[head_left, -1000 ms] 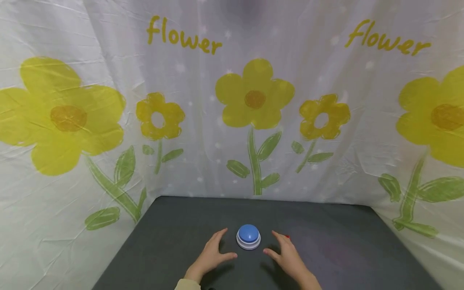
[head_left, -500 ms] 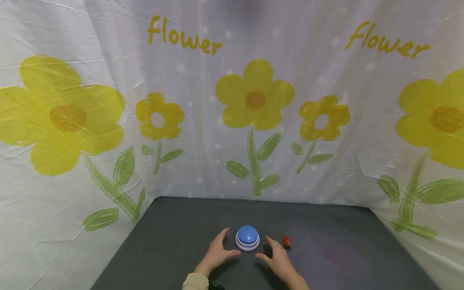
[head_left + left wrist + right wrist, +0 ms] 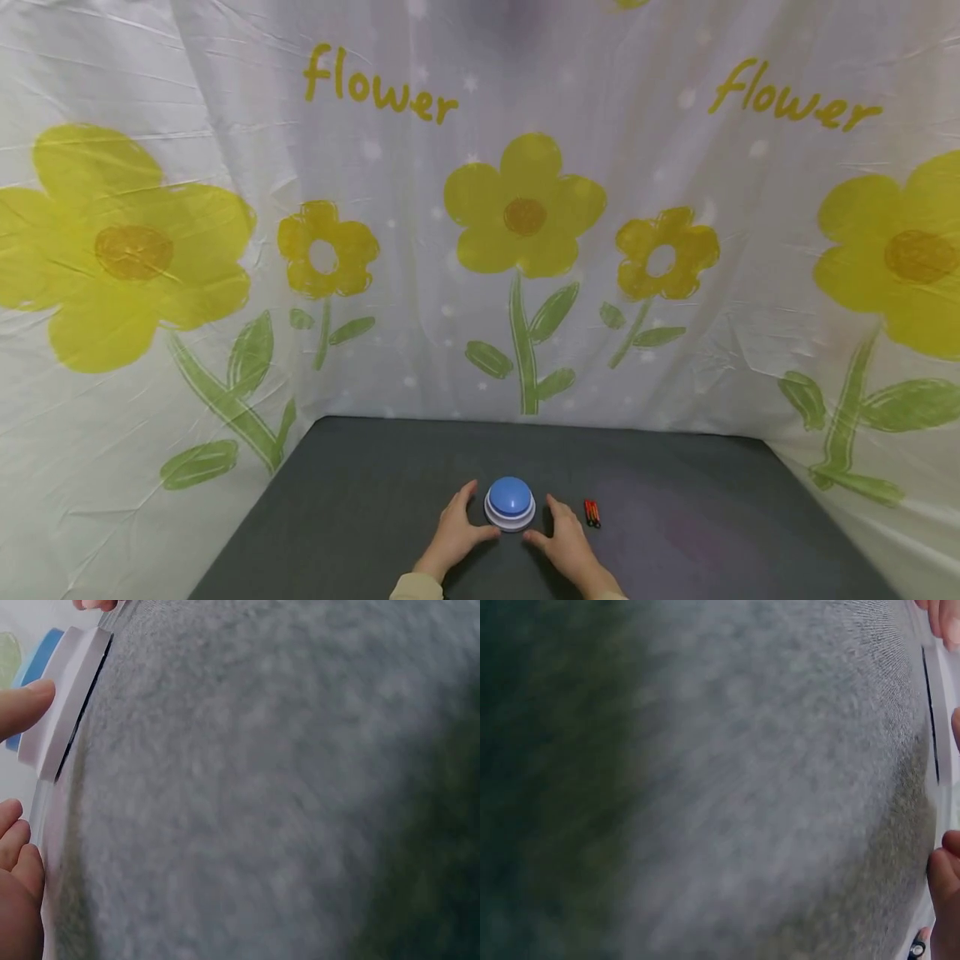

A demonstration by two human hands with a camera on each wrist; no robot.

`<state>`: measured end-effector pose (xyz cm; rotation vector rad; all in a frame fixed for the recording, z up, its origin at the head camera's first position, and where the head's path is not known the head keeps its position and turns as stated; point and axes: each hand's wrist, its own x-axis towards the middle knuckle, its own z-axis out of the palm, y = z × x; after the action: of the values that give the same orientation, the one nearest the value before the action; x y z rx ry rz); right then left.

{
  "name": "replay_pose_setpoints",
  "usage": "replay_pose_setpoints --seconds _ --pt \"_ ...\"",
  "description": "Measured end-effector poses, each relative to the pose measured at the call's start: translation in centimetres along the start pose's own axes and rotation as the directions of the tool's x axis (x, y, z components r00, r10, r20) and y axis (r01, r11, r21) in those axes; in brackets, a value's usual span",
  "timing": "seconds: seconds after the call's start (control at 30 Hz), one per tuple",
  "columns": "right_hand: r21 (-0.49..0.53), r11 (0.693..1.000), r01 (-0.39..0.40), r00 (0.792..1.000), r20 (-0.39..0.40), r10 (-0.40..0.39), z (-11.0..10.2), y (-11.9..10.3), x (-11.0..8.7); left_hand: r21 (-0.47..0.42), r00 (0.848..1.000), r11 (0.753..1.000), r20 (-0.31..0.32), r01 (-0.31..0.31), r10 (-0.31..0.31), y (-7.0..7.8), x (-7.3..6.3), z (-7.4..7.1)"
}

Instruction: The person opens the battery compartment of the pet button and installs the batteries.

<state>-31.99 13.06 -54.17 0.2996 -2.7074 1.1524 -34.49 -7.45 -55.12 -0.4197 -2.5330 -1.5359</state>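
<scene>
A round button [image 3: 510, 500] with a blue dome and a white base sits on the dark grey table [image 3: 360, 517] near its front edge. My left hand [image 3: 482, 510] curls round its left side, and my right hand [image 3: 540, 520] curls round its right side. In the left wrist view my thumb [image 3: 26, 705] touches the rim of the white base [image 3: 64, 690]. The right wrist view shows a strip of the white base [image 3: 946, 690] at the frame's right edge, with fingers [image 3: 945, 877] beside it.
Two small red and black batteries [image 3: 592, 512] lie side by side just right of my right hand, also seen as batteries [image 3: 916, 949] in the right wrist view. A white curtain [image 3: 525, 250] printed with yellow flowers encloses the table at the back and both sides.
Both hands have moved inward from either side until they meet the button. The right hand's shift uncovered the batteries. The view has tilted up slightly.
</scene>
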Motion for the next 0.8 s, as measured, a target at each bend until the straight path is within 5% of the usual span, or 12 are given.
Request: replay_pose_setpoints --seconds 0.8 --pt "-0.091 0.996 -0.014 0.999 -0.036 0.011 1.4 -0.9 1.6 0.111 0.999 0.994 0.05 -0.016 0.011 -0.1 1.0 1.2"
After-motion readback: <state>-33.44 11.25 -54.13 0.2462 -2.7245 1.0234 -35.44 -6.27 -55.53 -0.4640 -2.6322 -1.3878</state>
